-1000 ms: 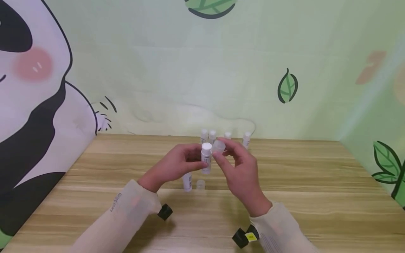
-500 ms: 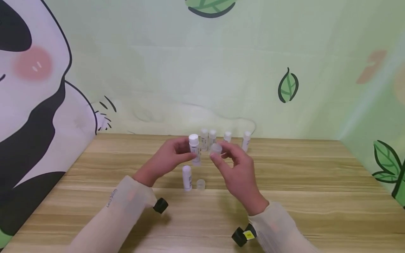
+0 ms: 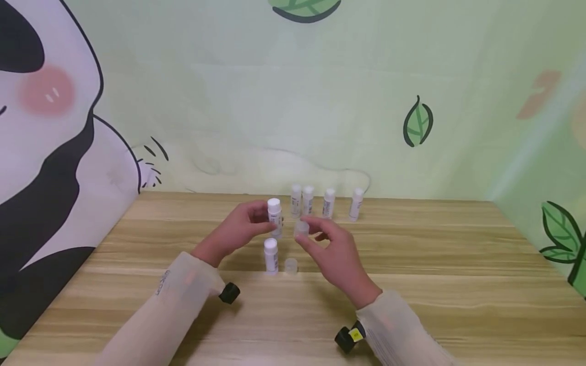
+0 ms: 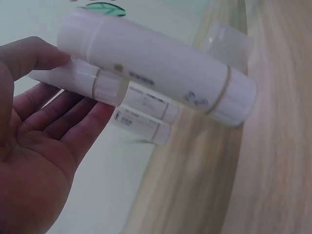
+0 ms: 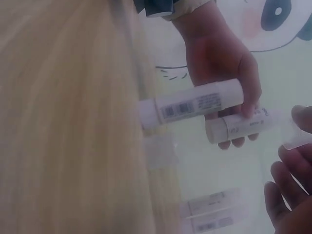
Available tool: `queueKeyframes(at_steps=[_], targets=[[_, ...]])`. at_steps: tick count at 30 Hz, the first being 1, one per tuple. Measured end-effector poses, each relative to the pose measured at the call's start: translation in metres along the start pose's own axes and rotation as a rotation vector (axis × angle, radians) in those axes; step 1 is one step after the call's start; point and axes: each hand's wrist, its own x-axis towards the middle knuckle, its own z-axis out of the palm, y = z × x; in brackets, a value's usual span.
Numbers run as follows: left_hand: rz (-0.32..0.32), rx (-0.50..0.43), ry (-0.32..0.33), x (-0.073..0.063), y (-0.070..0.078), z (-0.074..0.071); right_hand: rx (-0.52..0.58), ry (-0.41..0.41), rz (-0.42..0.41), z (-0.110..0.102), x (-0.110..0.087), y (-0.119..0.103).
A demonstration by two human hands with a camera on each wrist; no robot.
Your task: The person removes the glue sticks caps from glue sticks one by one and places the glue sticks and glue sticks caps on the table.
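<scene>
A white glue stick (image 3: 274, 216) with printed labels is upright in my left hand (image 3: 233, 229), gripped between thumb and fingers above the table. In the left wrist view its barrel (image 4: 78, 78) lies partly behind a nearer tube. My right hand (image 3: 339, 254) pinches a small translucent cap (image 3: 301, 228) just to the right of that glue stick, apart from it. Below my left hand, a second white glue stick (image 3: 271, 258) stands upright on the table. Beside its base sits another translucent cap (image 3: 290, 266).
Toward the back edge of the wooden table (image 3: 435, 284), several more white glue sticks (image 3: 328, 203) stand in a loose row. Behind the table hangs a green wall cloth (image 3: 229, 101) printed with leaves and a panda.
The left hand has carried its glue stick left, away from the right hand. The right hand has shifted slightly left and down with the cap. The standing glue stick is now fully uncovered.
</scene>
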Motion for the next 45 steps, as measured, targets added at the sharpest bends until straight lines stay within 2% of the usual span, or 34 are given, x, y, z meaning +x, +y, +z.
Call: queueKeyframes(at_steps=[13, 20, 29, 34, 38, 45], targets=[[-0.045, 0.007, -0.064, -0.001, -0.024, -0.008, -0.129, -0.144, 0.103, 0.012, 0.004, 0.019], [-0.015, 0.025, -0.115, -0.003, -0.031, -0.007, -0.154, -0.199, 0.139, 0.012, 0.011, 0.027], [-0.026, 0.010, -0.188, -0.004, -0.030, -0.003, -0.177, -0.273, 0.145, 0.011, 0.017, 0.032], [-0.029, 0.021, -0.199, -0.005, -0.029, -0.002, -0.182, -0.333, 0.162, 0.011, 0.018, 0.032], [-0.033, 0.017, -0.207, -0.007, -0.027, -0.001, -0.195, -0.372, 0.143, 0.010, 0.018, 0.033], [-0.050, 0.035, -0.220, -0.006, -0.024, 0.002, -0.215, -0.389, 0.155, 0.009, 0.018, 0.036]])
